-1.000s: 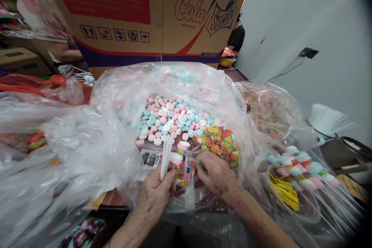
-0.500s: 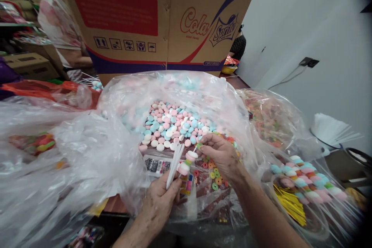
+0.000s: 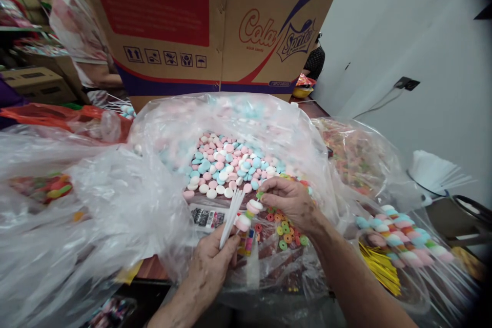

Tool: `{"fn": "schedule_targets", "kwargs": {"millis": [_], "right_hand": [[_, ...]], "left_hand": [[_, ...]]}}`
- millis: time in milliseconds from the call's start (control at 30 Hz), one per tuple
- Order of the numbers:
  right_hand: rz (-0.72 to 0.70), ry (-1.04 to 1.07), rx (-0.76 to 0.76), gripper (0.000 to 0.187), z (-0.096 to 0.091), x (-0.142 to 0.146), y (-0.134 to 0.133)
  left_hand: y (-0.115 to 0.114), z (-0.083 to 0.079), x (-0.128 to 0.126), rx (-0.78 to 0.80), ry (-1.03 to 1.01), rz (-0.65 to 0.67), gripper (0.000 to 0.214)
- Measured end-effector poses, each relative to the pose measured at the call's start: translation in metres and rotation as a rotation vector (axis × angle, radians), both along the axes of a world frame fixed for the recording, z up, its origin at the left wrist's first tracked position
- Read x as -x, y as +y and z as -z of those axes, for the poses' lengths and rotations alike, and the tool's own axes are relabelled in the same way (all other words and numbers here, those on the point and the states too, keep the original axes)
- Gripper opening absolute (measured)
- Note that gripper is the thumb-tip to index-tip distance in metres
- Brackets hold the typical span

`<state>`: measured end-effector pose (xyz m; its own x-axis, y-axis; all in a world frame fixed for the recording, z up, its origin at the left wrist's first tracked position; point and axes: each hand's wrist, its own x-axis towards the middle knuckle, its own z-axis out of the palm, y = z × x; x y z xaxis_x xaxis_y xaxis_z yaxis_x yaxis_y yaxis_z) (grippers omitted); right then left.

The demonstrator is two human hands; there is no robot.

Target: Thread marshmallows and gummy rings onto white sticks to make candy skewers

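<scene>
My left hand (image 3: 215, 256) is closed around a bundle of white sticks (image 3: 231, 218) and a stick threaded with candy (image 3: 249, 213), pink and white marshmallows with a green-yellow ring between. My right hand (image 3: 290, 202) pinches a small green gummy ring (image 3: 260, 195) at the upper tip of that stick. Whether the tip passes through the ring is too small to tell. Beyond both hands lies a spread of pink, blue and white marshmallows (image 3: 226, 161) inside a clear plastic bag (image 3: 246, 107). Loose gummy rings (image 3: 286, 228) lie under my right hand.
A large cardboard box (image 3: 169, 20) stands behind the marshmallow bag. Finished candy skewers (image 3: 403, 236) and yellow ties (image 3: 380, 269) are at the right, near white sticks (image 3: 436, 171). Crumpled plastic (image 3: 111, 200) covers the left. Other people (image 3: 86, 36) are in the background.
My right hand has shifted slightly left and down, bringing the green gummy ring closer to the stick's tip. The left hand keeps its hold almost unmoved.
</scene>
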<state>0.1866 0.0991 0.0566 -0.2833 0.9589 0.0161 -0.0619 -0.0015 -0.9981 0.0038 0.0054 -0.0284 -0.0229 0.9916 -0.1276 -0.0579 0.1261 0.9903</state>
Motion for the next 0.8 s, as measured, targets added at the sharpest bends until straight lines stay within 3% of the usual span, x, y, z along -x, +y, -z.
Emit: {"fn": "schedule_targets", "kwargs": {"millis": [233,367,533,700,800], "right_hand": [[0.002,-0.096,-0.025,0.02,0.006,-0.008,-0.002],[0.026,-0.357,-0.278,0.012,0.003,-0.006,-0.01],[0.043,-0.599,-0.596,0.027,0.002,0.002,-0.032],[0.022,-0.635,-0.775,0.037,0.011,0.011,-0.051],[-0.006,-0.637,-0.789,0.036,0.01,0.012,-0.05]], "left_hand": [[-0.001,-0.004,0.004,0.016,-0.028,0.03,0.026],[-0.001,-0.003,0.004,0.016,-0.027,0.043,0.027],[0.0,-0.012,0.006,0.032,0.007,0.069,0.026],[0.0,-0.02,0.006,0.055,-0.003,0.07,0.027],[0.0,-0.017,0.005,0.043,-0.065,0.045,0.028]]}}
